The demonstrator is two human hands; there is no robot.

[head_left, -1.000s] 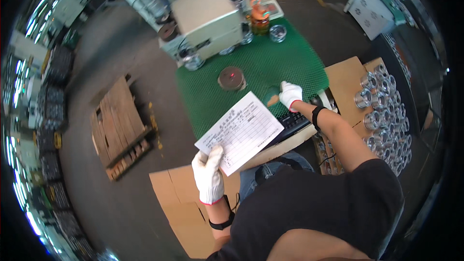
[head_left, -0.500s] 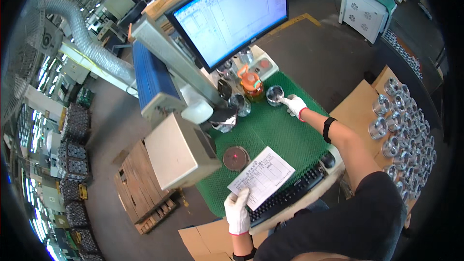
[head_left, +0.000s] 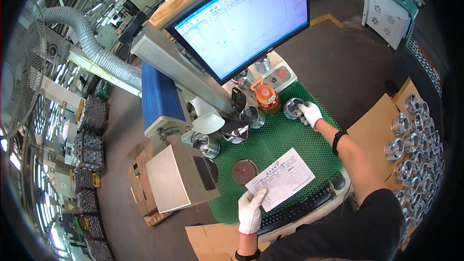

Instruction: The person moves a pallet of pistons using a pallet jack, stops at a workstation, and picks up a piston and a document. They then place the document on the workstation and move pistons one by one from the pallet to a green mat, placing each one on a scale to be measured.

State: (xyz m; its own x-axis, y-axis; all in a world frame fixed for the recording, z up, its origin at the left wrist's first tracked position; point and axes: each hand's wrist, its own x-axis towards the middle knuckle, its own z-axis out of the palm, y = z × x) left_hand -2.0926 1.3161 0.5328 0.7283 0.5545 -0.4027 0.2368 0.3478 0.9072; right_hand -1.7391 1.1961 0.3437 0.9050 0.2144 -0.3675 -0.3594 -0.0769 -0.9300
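Head view: at lower centre the left hand [head_left: 250, 211] pinches a paper [head_left: 285, 180]; right of centre the right hand [head_left: 310, 114] grasps a metal cup [head_left: 292, 109], bottle [head_left: 267, 96] just left, monitor [head_left: 246, 24] above.

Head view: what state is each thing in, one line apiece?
Left hand: gloved, holding the paper sheet
Paper sheet: printed side showing
Right hand: gloved, touching the metal cup; grip unclear
Metal cup: resting on the green mat
Monitor: on, screen lit
Orange-topped bottle: upright
Brown disc: red light spot on it
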